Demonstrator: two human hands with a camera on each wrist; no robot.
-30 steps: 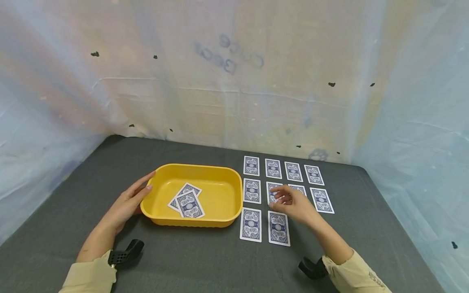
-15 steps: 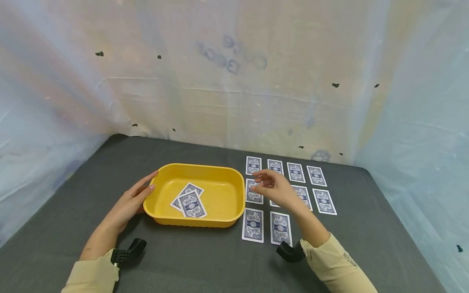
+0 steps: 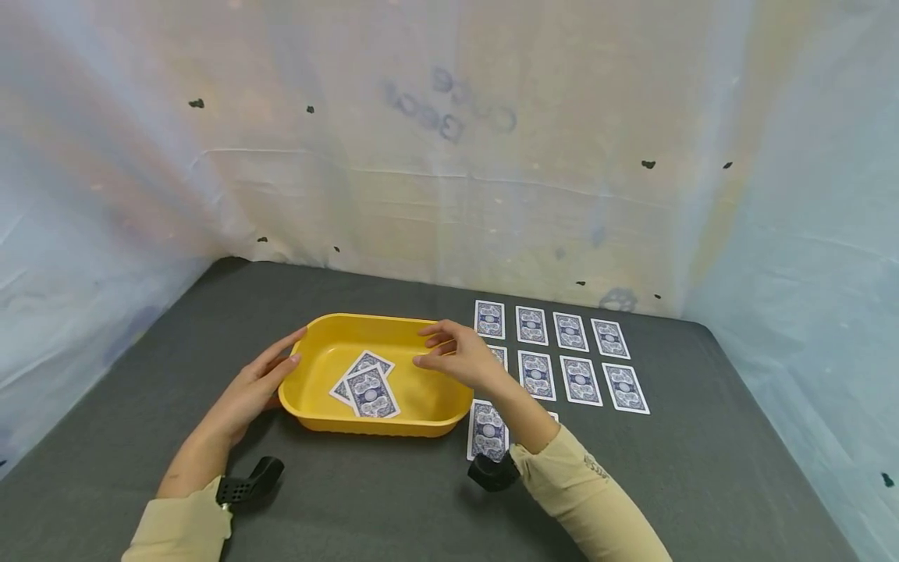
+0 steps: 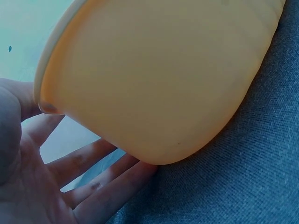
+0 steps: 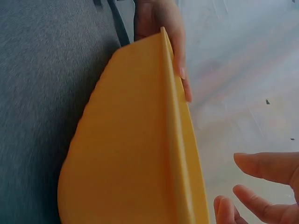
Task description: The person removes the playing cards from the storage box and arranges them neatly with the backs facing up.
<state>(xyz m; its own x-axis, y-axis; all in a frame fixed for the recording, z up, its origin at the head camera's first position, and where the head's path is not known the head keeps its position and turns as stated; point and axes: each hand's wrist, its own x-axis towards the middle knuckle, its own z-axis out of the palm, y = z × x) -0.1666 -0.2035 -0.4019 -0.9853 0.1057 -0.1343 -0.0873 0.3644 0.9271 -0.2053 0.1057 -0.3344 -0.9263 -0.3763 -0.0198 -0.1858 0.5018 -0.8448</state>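
Observation:
In the head view my left hand (image 3: 247, 390) holds the left end of a yellow tray (image 3: 379, 428); the thumb lies over its rim. The left wrist view shows the other fingers (image 4: 112, 189) spread beneath, touching the tray's outer wall (image 4: 159, 84). Two patterned playing cards overlap on the tray floor, the upper card (image 3: 372, 392) partly covering the lower card (image 3: 342, 391). My right hand (image 3: 460, 359) hovers over the tray's right side, fingers loosely bent. In the right wrist view its thumb and fingers (image 5: 261, 203) stand apart, with nothing seen between them.
Right of the tray, several face-down cards (image 3: 537, 375) lie in rows on the dark grey table (image 3: 365, 499). My right forearm partly hides a few of them. Pale plastic sheeting (image 3: 435, 195) hangs behind and at both sides.
My right hand has moved left from above the card rows to above the tray. The left hand keeps its hold, and the two cards in the tray lie as before.

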